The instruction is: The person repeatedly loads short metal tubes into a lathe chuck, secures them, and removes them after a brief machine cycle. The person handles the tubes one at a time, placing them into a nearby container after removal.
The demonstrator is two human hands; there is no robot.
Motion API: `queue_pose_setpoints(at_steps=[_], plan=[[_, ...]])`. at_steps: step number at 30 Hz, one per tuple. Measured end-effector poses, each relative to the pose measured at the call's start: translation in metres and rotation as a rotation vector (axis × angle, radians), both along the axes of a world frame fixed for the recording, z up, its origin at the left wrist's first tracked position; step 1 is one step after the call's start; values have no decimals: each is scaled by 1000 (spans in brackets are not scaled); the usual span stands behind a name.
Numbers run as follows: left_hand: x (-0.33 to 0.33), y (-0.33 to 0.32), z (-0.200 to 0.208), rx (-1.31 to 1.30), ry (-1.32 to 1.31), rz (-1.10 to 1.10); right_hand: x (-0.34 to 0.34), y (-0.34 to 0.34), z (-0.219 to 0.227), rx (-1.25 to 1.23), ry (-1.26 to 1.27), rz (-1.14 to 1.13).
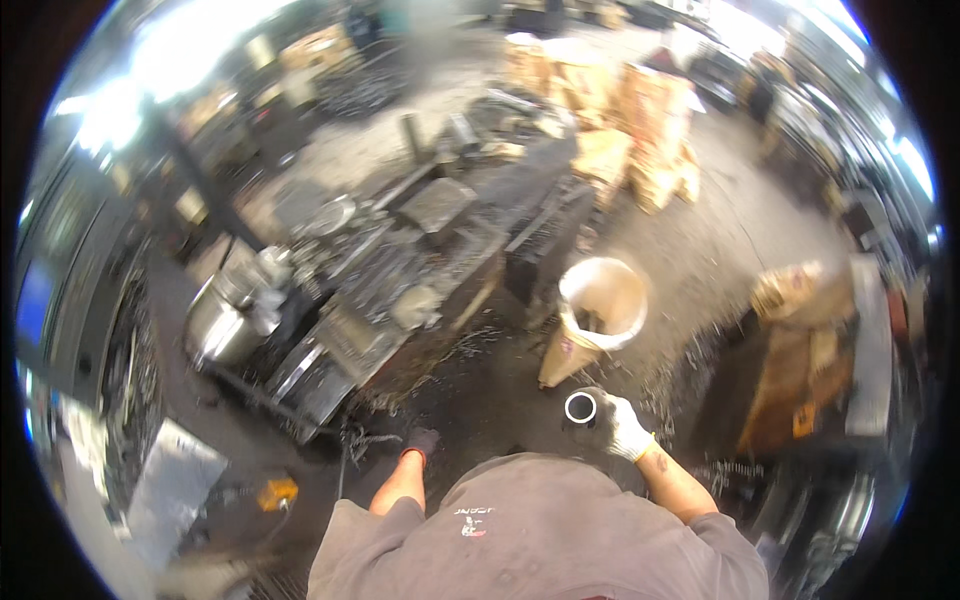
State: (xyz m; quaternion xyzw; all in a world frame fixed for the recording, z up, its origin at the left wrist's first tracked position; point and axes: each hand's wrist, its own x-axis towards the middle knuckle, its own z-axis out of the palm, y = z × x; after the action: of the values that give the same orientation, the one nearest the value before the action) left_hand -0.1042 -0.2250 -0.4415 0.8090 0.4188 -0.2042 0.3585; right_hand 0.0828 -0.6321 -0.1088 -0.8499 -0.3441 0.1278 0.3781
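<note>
Workshop floor [700, 200] (dark, swarf-strewn) under lathe [340, 300]

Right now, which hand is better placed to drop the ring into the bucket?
Right. The right hand already holds the ring, just below the bucket. The left hand hangs empty, farther off.

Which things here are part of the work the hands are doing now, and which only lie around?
In hand: right hand holding a short metal ring; left hand, gloved, holds nothing visible.

Lying about: white bucket, machine bed, cardboard boxes, yellow object.
</note>
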Motion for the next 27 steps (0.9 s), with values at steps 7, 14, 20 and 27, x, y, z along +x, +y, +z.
queue_pose_setpoints(at_steps=[7, 14, 20, 27], plan=[[-183, 15, -1, -75, -245, 697, 79, 160, 47, -16, -19, 398], [-245, -60, 14, 529, 336, 790, 160, 333, 36, 206, -14, 587], [-173, -48, 140, 816, -184, 1856, 193, 384, 14, 153, -27, 751], [-184, 2, 197, 1195, -166, 1531, 275, 426, 102, -75, -140, 1221]])
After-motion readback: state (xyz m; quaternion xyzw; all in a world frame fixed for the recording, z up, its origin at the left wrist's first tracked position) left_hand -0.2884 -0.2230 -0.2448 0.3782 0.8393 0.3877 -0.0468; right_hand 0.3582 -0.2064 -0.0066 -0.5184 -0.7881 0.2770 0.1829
